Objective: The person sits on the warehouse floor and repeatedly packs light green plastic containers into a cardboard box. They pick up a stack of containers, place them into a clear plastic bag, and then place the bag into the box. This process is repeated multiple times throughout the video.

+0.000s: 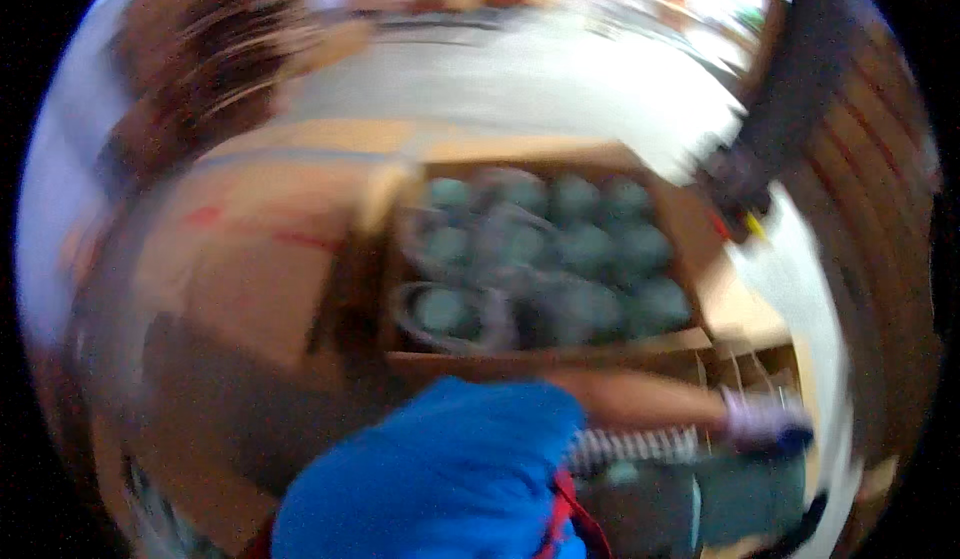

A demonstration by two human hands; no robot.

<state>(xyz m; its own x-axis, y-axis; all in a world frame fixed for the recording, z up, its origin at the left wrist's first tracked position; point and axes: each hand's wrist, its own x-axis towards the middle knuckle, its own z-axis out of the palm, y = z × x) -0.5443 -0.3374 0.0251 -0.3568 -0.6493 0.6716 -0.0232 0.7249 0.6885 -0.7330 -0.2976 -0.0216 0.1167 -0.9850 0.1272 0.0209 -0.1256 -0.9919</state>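
The head view is badly blurred. An open cardboard box [545,354] sits ahead, packed with rows of round grey-green pots [585,249]. Below it, an arm in a blue sleeve [440,479] reaches rightward; its gloved hand [762,421] lies just beside the box's lower right corner, over a dark green thing [750,499]. Whether the fingers are apart or closed cannot be told. No other hand shows.

The whole view is smeared by heavy motion blur. Glare is seen at the top, and edges are bent by fisheye distortion.
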